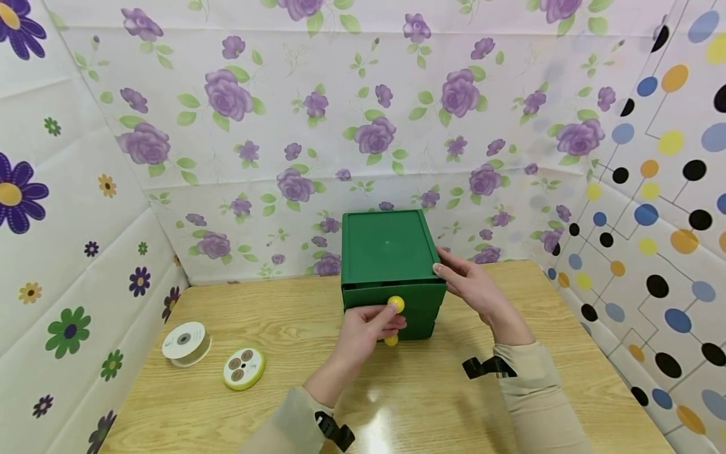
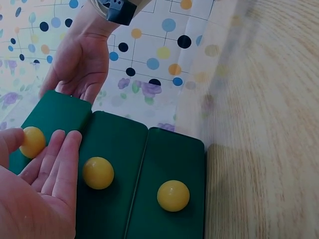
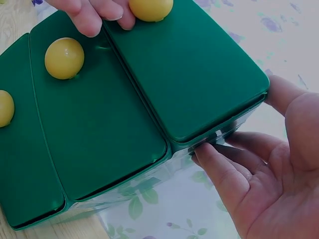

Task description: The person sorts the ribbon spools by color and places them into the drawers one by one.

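A green drawer box stands on the table near the back wall, its three drawers each bearing a round yellow knob. My left hand is at the front and pinches the top knob between thumb and fingers. A narrow dark gap shows between the top drawer front and the lid. At the box's right side, my right hand grips the upper corner, thumb at the top edge and fingers against the side wall. The middle knob and bottom knob are untouched.
On the left of the wooden table lie a white ribbon spool and a flat round disc with a yellow-green rim. Flower-patterned sheeting covers the back, and dotted sheeting the right side.
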Motion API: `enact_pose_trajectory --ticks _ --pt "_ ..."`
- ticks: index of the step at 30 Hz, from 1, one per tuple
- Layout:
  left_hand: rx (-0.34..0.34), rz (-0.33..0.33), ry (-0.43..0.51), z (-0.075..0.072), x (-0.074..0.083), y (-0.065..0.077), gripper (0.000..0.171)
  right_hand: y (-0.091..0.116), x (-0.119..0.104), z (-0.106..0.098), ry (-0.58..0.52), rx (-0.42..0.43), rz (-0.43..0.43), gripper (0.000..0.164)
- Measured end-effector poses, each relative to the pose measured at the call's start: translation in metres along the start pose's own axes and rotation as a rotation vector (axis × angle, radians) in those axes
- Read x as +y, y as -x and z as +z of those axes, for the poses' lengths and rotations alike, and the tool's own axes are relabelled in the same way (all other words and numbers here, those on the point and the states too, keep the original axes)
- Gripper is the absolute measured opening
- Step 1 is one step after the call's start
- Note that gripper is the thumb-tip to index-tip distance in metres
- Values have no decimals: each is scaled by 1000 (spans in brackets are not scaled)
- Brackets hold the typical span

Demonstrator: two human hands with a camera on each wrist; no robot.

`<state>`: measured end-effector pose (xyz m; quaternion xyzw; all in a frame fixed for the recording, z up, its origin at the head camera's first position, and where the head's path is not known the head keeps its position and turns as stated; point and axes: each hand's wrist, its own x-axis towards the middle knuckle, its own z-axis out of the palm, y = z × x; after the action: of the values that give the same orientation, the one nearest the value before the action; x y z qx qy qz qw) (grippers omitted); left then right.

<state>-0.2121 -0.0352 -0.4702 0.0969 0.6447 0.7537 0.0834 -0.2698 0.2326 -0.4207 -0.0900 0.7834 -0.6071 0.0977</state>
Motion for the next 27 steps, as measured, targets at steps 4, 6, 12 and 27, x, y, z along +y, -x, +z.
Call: enact_pose_trajectory --ticks 4,6,12,27 --pt "7 2 -16 0 1 -3 46 0 1 1 -8 5 2 79" --pt "11 0 -16 0 1 -5 47 0 1 0 -6 11 3 79" --pt "23 -7 -6 0 2 -8 46 0 1 0 -7 18 5 80" --pt "13 10 -9 0 6 -10 45 1 -3 2 -11 3 10 81"
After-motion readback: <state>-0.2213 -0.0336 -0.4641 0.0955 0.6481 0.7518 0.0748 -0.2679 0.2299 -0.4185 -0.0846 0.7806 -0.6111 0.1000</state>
